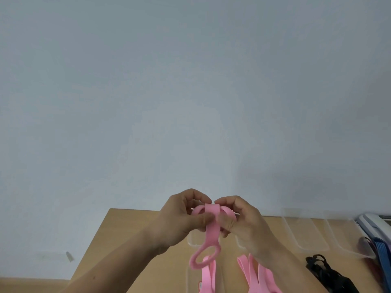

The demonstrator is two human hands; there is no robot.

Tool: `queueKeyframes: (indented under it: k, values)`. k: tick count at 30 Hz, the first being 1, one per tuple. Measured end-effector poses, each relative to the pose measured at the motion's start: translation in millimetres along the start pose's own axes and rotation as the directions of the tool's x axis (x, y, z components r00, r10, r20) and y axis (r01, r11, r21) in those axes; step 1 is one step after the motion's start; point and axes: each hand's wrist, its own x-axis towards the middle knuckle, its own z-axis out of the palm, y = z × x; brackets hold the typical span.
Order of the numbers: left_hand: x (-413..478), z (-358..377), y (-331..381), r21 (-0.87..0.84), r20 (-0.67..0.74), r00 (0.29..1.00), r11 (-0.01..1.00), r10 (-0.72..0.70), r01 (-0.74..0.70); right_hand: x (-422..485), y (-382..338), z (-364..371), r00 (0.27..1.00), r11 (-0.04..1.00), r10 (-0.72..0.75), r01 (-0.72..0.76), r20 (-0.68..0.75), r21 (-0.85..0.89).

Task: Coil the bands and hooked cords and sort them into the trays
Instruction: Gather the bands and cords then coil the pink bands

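Pale blue-grey wall (190,81) fills most of your view, and only the far end of the wooden table (135,240) shows beneath your hands. You hold the pink band (211,214) up in front of you, above the table. Your left hand (179,218) and right hand (245,223) both have fingers and thumb curled round it, pinching a small coil between them, with the fingertips nearly meeting over the top. From the grip a flat tail of the band hangs straight down and ends in an oval loop (that end dangles free of both hands). Below the grip, more pink bands (254,273) lie flat and run out of the bottom edge. Right of the grip and lower, two clear trays (304,235) sit side by side near the table's far edge. Further right and nearer you lies a tangle of black cords (325,273), with a blue strap (383,259) beyond it at the frame's edge.
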Motion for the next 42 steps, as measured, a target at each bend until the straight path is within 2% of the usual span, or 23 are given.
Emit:
queueKeyframes:
  k: [2, 5, 9, 14, 20, 24, 27, 31, 38, 42]
  values:
    - [-1, 1, -1, 0.04, -0.002, 0.999, 0.999, 0.035, -0.035, 0, -2, 1, 0.999, 0.999, 0.044, -0.044, -0.006, 0.032]
    - [-1, 3, -1, 0.09, -0.006, 0.997, 0.993, 0.078, -0.077, 0, -3, 3, 0.996, 0.996, 0.088, -0.088, 0.009, -0.016]
    - [-2, 6, -4, 0.148, -0.025, 0.996, 0.986, 0.087, -0.083, -1, -1, 2, 0.997, 0.994, 0.049, -0.054, -0.052, -0.092]
    - [-1, 6, -3, 0.175, -0.011, 0.999, 0.984, 0.045, -0.042, -3, -1, 2, 0.998, 0.998, 0.014, -0.017, -0.058, -0.055]
    - [-3, 5, -1, 0.104, 0.077, 0.994, 0.992, -0.074, 0.066, -5, -4, 1, 0.999, 0.999, -0.018, 0.016, -0.049, -0.04]
    - [-4, 2, 4, -0.021, 0.156, 0.982, 0.994, -0.105, 0.11, -7, -3, -2, 0.999, 1.0, -0.014, 0.013, -0.036, -0.015]
    - [-3, 3, 4, -0.077, 0.136, 0.984, 0.989, -0.116, 0.127, -7, -4, -2, 1.0, 1.0, -0.021, 0.021, -0.004, -0.003]
    - [-3, 5, 2, -0.08, 0.067, 0.996, 0.995, -0.062, 0.067, -6, -2, -2, 0.999, 1.0, -0.021, 0.021, 0.024, 0.0]
    - [-2, 8, -1, 0.001, 0.051, 0.993, 0.995, 0.103, -0.103, 0, -4, -1, 0.995, 0.994, 0.101, -0.1, -0.013, 0.038]
    - [-1, 7, -7, 0.038, 0.032, 0.993, 0.992, 0.116, -0.118, 3, -6, -1, 0.993, 0.993, 0.113, -0.112, -0.042, 0.028]
